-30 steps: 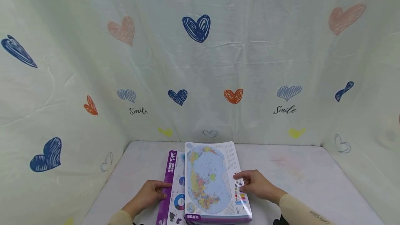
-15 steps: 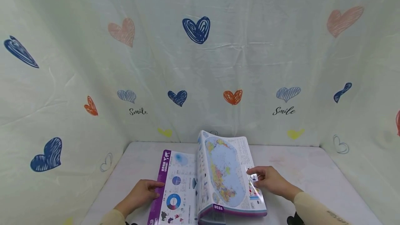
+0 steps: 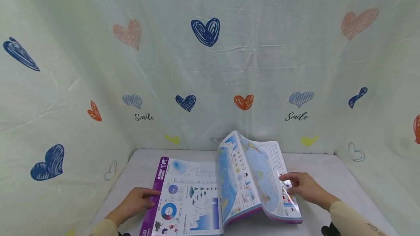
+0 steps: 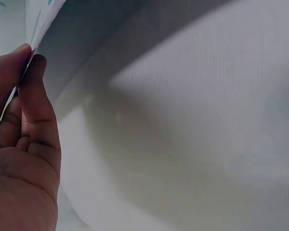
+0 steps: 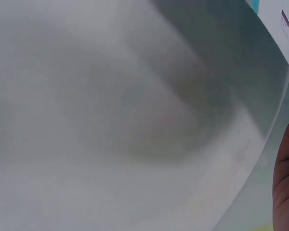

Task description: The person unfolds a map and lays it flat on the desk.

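A large folded world map (image 3: 183,196) with a purple border stands partly unfolded in the head view. Its left panel shows charts, and its middle panels (image 3: 237,177) rise in a ridge at the fold. My left hand (image 3: 131,205) pinches the map's left purple edge between thumb and fingers; the left wrist view shows this hand (image 4: 29,130) gripping the thin sheet. On the other side, my right hand (image 3: 310,189) holds the right panel's edge (image 3: 288,207). Only part of that hand (image 5: 286,178) shows in the right wrist view, beside the map's corner (image 5: 274,24).
Beneath the map is a white tabletop (image 3: 321,177), running back to a pale curtain (image 3: 262,65) printed with hearts. Curtain walls also stand at the left and right. Beige sleeves (image 3: 352,219) cover both forearms.
My hands have moved apart, the left going left and the right going right. The map has spread from a flat stack into a wider chart panel and a raised, opening fold.
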Demonstrator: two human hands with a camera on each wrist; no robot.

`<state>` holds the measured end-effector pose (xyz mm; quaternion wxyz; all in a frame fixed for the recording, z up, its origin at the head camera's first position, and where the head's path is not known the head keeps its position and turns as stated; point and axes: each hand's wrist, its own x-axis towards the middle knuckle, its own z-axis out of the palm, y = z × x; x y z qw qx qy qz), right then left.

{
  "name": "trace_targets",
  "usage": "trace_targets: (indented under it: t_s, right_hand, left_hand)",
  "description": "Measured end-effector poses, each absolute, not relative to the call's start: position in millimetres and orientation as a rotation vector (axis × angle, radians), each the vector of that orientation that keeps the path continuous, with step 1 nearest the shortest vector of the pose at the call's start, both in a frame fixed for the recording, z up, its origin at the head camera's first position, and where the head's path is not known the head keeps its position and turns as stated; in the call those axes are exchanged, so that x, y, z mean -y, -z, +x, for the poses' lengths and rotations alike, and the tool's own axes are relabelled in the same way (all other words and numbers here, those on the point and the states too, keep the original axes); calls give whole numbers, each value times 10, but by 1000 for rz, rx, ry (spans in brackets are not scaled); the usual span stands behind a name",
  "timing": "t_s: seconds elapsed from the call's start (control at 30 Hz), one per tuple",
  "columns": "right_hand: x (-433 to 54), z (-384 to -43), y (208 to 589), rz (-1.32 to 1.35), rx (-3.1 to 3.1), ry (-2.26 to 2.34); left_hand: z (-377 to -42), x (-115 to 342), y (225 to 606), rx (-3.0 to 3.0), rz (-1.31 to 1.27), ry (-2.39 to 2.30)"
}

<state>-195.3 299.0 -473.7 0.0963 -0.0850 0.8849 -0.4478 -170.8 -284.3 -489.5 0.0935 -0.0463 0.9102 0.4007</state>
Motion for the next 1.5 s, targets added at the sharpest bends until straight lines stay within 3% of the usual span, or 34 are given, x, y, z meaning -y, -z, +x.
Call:
trace_targets:
  t_s: [0.67,1.5]
  right_hand:
    - [-3754,-1815,4868,-187,-2870,957]
    - [-3894,-1775,4990,-86,-2866,804]
  left_hand:
    - [-1721,3196,4854,-2710,-136,-1062]
    - [-1742,3301,4935,-2697,-161,-1066]
